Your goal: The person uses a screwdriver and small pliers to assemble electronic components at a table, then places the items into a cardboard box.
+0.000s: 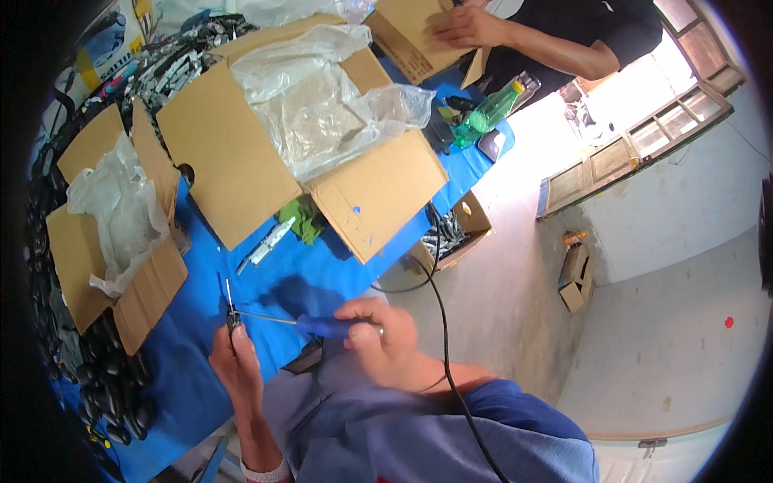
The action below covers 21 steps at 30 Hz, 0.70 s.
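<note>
Upright in my left hand (239,362) is a small dark piece (233,319) with a thin metal rod pointing up from it; its exact kind is too small to make out. My right hand (386,338) is closed around the blue handle of a screwdriver (322,326). Its long thin shaft runs left, and the tip meets or lies very near the dark piece. Under both hands spreads a blue tablecloth (201,386). Beyond them lie a slim white-and-grey part (267,243) and a crumpled green scrap (303,221).
A large open cardboard box (233,157) with a clear plastic liner stands ahead, beside a smaller lined box (76,249). Black parts (113,394) heap at left. A green bottle (487,117) stands near another person's hand (467,28). A black cable (443,322) crosses my right forearm.
</note>
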### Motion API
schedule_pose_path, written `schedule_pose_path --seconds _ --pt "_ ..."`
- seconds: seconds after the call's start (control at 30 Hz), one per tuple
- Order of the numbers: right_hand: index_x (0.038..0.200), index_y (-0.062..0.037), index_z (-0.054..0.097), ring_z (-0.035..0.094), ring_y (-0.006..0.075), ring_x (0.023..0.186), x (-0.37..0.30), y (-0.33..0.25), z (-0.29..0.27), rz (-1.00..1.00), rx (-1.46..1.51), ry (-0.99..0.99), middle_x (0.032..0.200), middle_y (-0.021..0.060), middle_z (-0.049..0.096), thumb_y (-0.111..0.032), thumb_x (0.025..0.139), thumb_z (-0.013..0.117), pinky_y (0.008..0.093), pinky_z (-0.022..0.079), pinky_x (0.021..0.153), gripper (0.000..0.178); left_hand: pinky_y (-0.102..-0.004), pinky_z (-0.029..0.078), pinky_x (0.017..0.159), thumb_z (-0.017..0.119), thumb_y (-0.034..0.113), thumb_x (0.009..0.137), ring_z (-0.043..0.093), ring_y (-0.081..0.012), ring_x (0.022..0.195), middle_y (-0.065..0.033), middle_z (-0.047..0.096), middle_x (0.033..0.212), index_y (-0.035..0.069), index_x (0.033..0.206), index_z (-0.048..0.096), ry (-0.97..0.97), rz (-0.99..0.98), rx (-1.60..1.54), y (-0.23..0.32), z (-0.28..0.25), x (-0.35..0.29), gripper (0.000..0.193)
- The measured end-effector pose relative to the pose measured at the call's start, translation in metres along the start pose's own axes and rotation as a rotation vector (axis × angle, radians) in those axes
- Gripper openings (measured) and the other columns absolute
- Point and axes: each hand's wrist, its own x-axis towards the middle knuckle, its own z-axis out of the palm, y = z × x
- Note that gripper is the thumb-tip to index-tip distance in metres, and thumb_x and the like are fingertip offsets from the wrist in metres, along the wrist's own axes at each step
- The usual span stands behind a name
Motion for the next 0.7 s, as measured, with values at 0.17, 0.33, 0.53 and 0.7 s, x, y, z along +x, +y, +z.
schedule_pose_path --seconds 0.17,0.33,0.53,0.7 --pt "0.101 0.0022 0.057 0.06 0.018 0.06 0.002 -0.003 0.001 -0.066 -0.046 -0.03 0.078 0.0121 0.063 -0.012 0.091 0.057 0.0285 0.046 0.056 0.017 -0.0277 0.029 0.043 0.046 0.025 0.098 0.039 -0.0082 0.049 -0.0006 0.043 0.059 0.004 0.077 0.051 0.0 -0.013 -0.003 0.004 -0.001 0.001 0.03" --pt "0.105 0.0036 0.055 0.06 0.013 0.065 0.001 -0.005 -0.002 0.035 -0.065 -0.057 0.077 0.0101 0.062 -0.016 0.093 0.051 0.0262 0.048 0.059 0.023 -0.0243 0.029 0.041 0.047 0.028 0.099 0.037 -0.0051 0.046 0.0019 0.043 0.057 0.005 0.077 0.051 0.008 -0.049 -0.104 0.007 0.001 0.001 0.031" --pt "0.103 0.001 0.057 0.059 0.0186 0.057 -0.001 -0.007 -0.002 0.045 -0.051 -0.046 0.072 0.0124 0.061 -0.015 0.092 0.058 0.028 0.044 0.054 0.019 -0.0263 0.033 0.044 0.048 0.027 0.097 0.041 -0.0074 0.049 0.0003 0.046 0.059 0.003 0.079 0.052 0.004 -0.104 -0.09 0.007 -0.002 0.0 0.031" --pt "0.102 0.0001 0.058 0.053 0.0118 0.056 0.0 -0.009 0.0 -0.026 -0.08 -0.017 0.069 0.0082 0.059 -0.015 0.091 0.06 0.0263 0.042 0.052 0.019 -0.0223 0.029 0.04 0.047 0.028 0.099 0.038 -0.0043 0.046 0.0018 0.044 0.059 0.004 0.081 0.054 0.036 -0.048 -0.06 0.005 0.002 0.0 0.03"
